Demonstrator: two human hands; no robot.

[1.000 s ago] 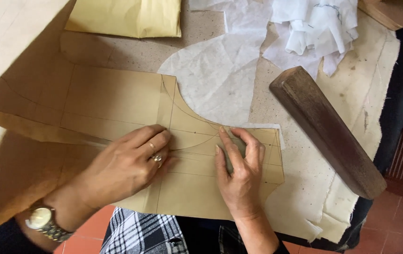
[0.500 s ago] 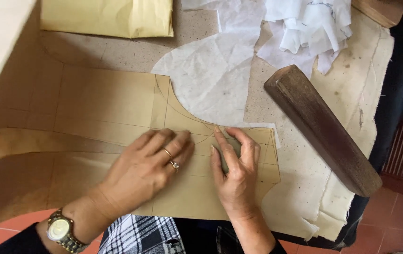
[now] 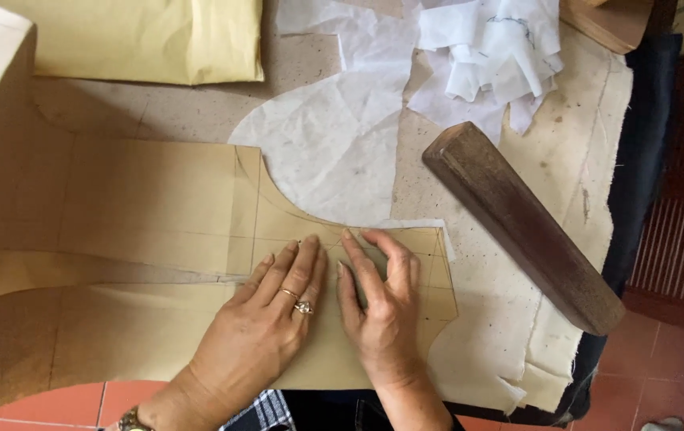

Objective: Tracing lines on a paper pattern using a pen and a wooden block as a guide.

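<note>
Upper left of frame: folded yellow cloth lying flat on the tabletop, untouched

Left to centre: brown paper pattern spread flat, pencil lines and a curved cut edge visible, a long fold or dart line running across its middle toward the hands

Lower centre: left hand palm down on the pattern, fingers spread narrow and flat, pressing, gripping nothing; ring on one finger, watch at the wrist

Just right of it: right hand also flat on the pattern, fingers close together, tips near the pattern's upper right edge, holding nothing. Hands just beside each other, not clearly touching

Centre, above the hands: white tissue sheet tucked partly under the pattern's curved edge

Upper right: pile of white fabric scraps

Right: dark wooden block lying diagonally, well apart from both hands

Step in hand, my read: smoothing and holding the pattern flat along the fold near its right end. Next move calls for steady even pressure so the paper doesn't shift on the tissue, and one hand free for a tool
</note>
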